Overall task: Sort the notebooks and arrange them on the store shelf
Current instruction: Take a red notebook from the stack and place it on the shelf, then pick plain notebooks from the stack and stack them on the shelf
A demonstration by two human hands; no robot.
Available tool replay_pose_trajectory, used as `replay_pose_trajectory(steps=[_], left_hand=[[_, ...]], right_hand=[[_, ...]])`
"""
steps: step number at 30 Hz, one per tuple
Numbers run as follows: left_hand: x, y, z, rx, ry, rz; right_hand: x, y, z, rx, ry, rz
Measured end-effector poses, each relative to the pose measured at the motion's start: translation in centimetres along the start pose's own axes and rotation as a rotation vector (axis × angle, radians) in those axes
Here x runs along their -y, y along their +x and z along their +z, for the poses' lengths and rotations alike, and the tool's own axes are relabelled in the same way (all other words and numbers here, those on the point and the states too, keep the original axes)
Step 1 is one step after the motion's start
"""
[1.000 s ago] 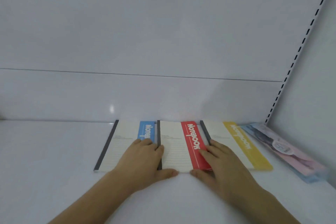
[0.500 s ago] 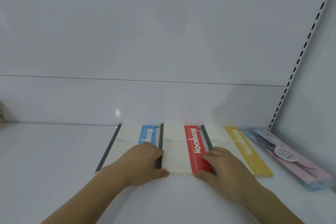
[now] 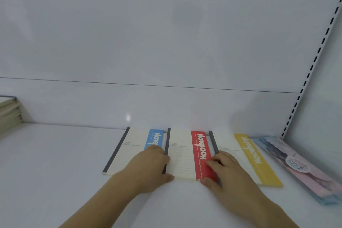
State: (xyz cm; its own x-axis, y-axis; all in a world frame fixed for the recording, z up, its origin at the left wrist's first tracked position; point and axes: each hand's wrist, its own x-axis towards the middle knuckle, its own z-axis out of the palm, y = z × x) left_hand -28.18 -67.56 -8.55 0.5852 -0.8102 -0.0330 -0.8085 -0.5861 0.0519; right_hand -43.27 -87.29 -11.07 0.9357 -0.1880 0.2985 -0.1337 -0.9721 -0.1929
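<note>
While the hands stay low at 6 o'clock, the white shelf [image 3: 55,163] fills most of the view, and it has slid down the picture since a second ago, so the head has tipped up a bit. A stack of notebooks [image 3: 8,111] now peeks in at 9 o'clock, which was hidden before. I think those are waiting to be sorted next.

The shelf holds a flat row. At 4 o'clock lies a pink and blue pack [image 3: 296,164]. Beside it, going left, sit the yellow notebook [image 3: 255,159], the red notebook [image 3: 188,155] in the middle at 6 o'clock, and the blue notebook [image 3: 133,146].

The left hand [image 3: 149,166] rests on the blue one, fingers bent at the red book's dark spine, thumb at its near edge. The right hand [image 3: 225,170] pinches the red book's right side. The row has hardly moved, so I think the red one is just being squared up.
</note>
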Motion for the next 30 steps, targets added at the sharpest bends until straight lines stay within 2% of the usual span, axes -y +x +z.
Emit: replay_pose_trajectory(steps=[7, 11, 13, 17, 21, 30], left_hand=[[-1.3, -1.4, 0.6, -0.171, -0.066, -0.024], [-1.2, -4.1, 0.1, -0.357, -0.085, -0.033], [-0.4, -5.9, -0.3, -0.388, -0.087, -0.066], [2.8, -10.3, -0.8, -0.404, -0.069, -0.137], [7.4, -16.2, -1.3, -0.443, -0.055, -0.224], [19.6, -33.1, -2.5, -0.541, -0.068, -0.430]], right_hand=[[0.7, -0.5, 0.5, 0.029, -0.072, -0.004], [3.0, -0.5, 0.2, 0.047, -0.083, -0.005], [5.0, -0.6, -0.1, 0.067, -0.081, -0.012], [11.2, -0.3, -0.5, 0.116, -0.086, -0.036], [18.2, -0.2, 0.2, 0.076, -0.083, -0.132], [37.5, 0.0, 3.5, 0.097, 0.030, -0.297]])
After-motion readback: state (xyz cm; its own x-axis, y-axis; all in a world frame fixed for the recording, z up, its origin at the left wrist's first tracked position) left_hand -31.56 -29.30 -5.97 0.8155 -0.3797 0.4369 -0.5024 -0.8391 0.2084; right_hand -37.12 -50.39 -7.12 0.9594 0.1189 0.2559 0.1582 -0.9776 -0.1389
